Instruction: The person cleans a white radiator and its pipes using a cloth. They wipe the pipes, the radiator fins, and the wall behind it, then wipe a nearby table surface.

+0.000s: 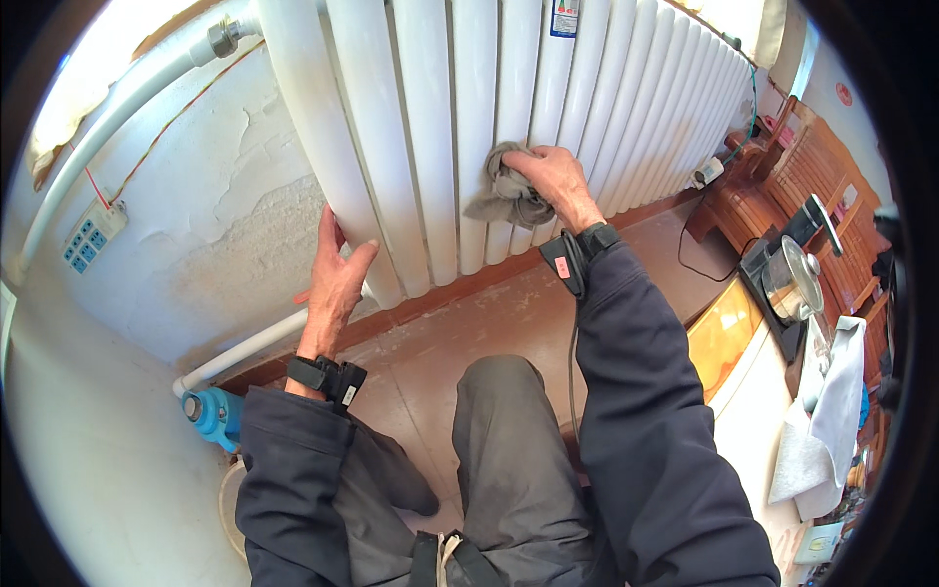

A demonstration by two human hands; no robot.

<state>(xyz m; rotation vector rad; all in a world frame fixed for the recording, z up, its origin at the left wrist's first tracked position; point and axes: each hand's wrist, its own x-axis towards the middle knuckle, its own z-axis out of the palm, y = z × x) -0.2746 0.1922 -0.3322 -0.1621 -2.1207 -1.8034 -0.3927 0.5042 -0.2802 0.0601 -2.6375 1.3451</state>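
Observation:
A white column radiator stretches along the wall in front of me, with brownish marks low on its columns. My right hand clasps a crumpled grey cloth against the lower front of the columns, right of the middle. At the near left end, my left hand grips the outermost column near its foot. Its thumb lies on the front and its fingers are at the side, with the fingertips partly hidden. Both wrists carry black straps with small devices, and a cable hangs from the right one.
White pipes meet the radiator's left end. Nearby are a power strip on the peeling wall and a blue jug-like container. At right stand a table, a glass-lidded pot and a wooden bench.

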